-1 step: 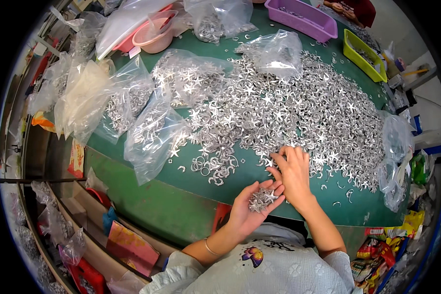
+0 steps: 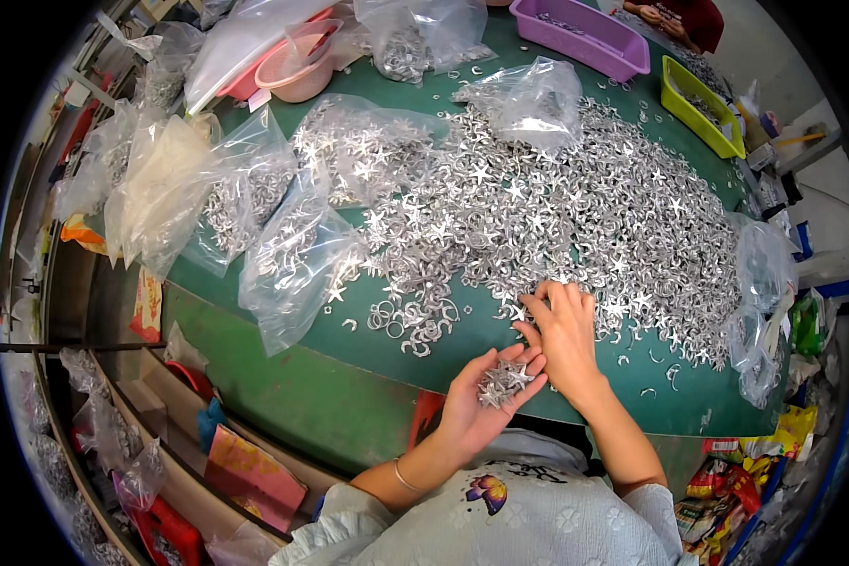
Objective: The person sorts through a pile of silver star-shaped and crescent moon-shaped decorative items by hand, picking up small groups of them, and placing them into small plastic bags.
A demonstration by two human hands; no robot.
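Note:
A wide heap of small silver metal pieces (image 2: 575, 208), stars, rings and crescents, covers the green table (image 2: 349, 377). My left hand (image 2: 472, 410) is palm up at the table's near edge, cupping a small pile of silver stars (image 2: 505, 382). My right hand (image 2: 566, 340) lies just right of it, palm down, with its fingertips on the loose pieces at the near edge of the heap. Whether those fingers pinch a piece is hidden.
Clear plastic bags of metal pieces (image 2: 292, 255) lie at the left and at the back (image 2: 528, 94). A pink bowl (image 2: 297, 75), a purple tray (image 2: 590, 33) and a yellow-green tray (image 2: 698, 104) stand at the far edge. Another person's hands (image 2: 651, 14) work at the top right.

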